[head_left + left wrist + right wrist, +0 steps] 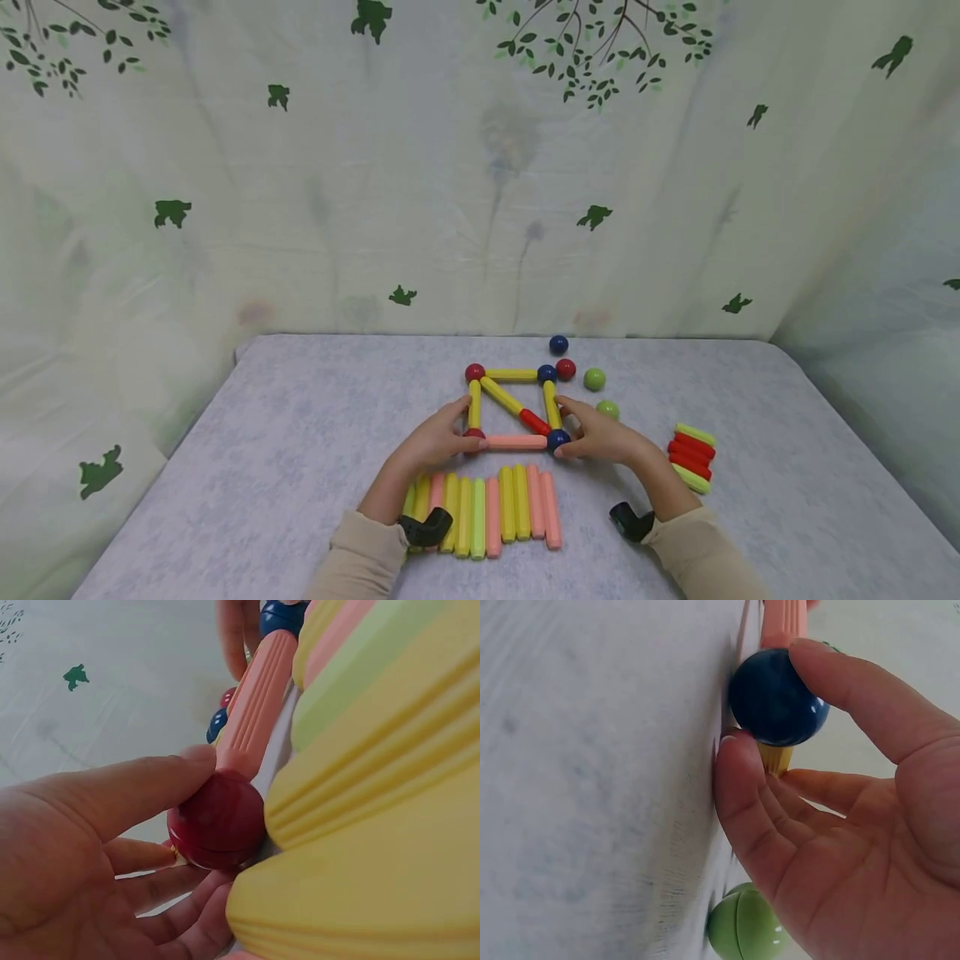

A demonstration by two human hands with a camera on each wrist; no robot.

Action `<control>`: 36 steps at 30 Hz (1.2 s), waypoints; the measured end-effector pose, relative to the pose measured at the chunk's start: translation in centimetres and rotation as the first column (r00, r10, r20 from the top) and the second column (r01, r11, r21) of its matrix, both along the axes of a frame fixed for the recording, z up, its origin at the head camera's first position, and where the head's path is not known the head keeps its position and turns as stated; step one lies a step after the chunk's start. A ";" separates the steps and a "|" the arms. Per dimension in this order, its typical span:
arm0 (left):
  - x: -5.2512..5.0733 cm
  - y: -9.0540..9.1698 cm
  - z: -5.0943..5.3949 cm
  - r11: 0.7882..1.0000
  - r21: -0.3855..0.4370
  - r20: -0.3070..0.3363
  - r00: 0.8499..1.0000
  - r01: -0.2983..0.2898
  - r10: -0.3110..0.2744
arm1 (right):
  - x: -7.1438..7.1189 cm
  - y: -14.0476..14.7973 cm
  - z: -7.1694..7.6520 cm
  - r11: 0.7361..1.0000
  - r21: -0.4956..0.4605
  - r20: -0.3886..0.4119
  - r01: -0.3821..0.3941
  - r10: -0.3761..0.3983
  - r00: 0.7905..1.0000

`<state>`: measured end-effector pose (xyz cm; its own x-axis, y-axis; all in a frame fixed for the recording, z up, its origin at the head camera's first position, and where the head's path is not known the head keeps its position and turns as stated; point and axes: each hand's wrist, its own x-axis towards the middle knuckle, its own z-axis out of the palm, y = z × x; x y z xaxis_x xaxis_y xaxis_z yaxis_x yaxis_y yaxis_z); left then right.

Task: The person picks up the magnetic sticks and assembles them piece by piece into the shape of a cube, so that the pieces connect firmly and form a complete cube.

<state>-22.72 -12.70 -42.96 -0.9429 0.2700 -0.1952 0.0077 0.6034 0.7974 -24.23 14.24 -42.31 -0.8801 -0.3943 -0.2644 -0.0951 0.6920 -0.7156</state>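
A four-sided frame of magnetic rods and balls lies on the table. My left hand (435, 437) grips its near-left corner, thumb and fingers about a red ball (217, 820). At the near-right corner, my right hand (600, 432) holds a blue ball (778, 697) between thumb and fingers. A pink rod (517, 442) joins these two balls. Yellow rods form the other sides, including the far rod (512, 376), between a red ball (475, 372) and a blue ball (547, 374). A yellow rod (501, 396) and a red rod (535, 422) run diagonally across the inside.
A row of yellow, pink and green rods (492, 517) lies in front of the frame, partly behind the left wrist. Loose blue (558, 344), red (566, 369) and green balls (594, 379) sit at its far right. Several short red and green rods (692, 457) lie farther right.
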 end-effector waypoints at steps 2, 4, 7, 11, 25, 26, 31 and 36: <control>0.0 0.1 -0.1 1.000 -0.016 -0.004 1.000 -0.014 0.014 | -0.1 0.0 -0.1 1.000 0.000 -0.003 0.006 -0.006 1.000; 0.0 0.1 0.0 0.999 -0.029 -0.008 1.000 -0.017 0.017 | -0.2 0.1 0.0 1.000 -0.004 -0.005 0.021 -0.021 1.000; 0.3 -0.2 0.5 0.999 -0.036 -0.006 1.000 -0.030 0.030 | -0.2 0.5 0.5 0.999 -0.014 -0.074 0.043 -0.044 0.996; 0.9 -1.4 1.8 0.998 -0.046 -0.064 0.997 -0.046 0.043 | -0.1 2.0 1.2 0.995 -0.043 -0.230 0.089 -0.097 0.968; 7.5 -9.4 1.0 0.992 -0.110 -0.132 0.990 -0.065 0.050 | -0.7 5.8 -1.0 0.986 -0.030 -0.275 0.161 -0.163 0.947; 7.9 -9.7 0.9 0.993 -0.112 -0.105 0.994 -0.046 0.034 | -0.7 5.8 -1.1 0.985 -0.025 -0.267 0.171 -0.171 0.948; 9.0 -10.3 0.7 0.992 -0.121 -0.019 1.000 0.018 -0.021 | -0.7 5.8 -1.2 0.975 -0.022 -0.239 0.222 -0.221 0.945; 9.1 -10.2 1.2 0.990 -0.136 0.021 1.000 0.021 -0.018 | -0.7 5.9 -1.5 0.974 -0.039 -0.249 0.221 -0.224 0.942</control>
<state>-13.66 -22.92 -41.74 -0.9332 0.2581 -0.2502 0.0055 0.7063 0.7079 -24.93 20.17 -43.78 -0.9830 -0.1825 -0.0214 -0.1163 0.7084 -0.6962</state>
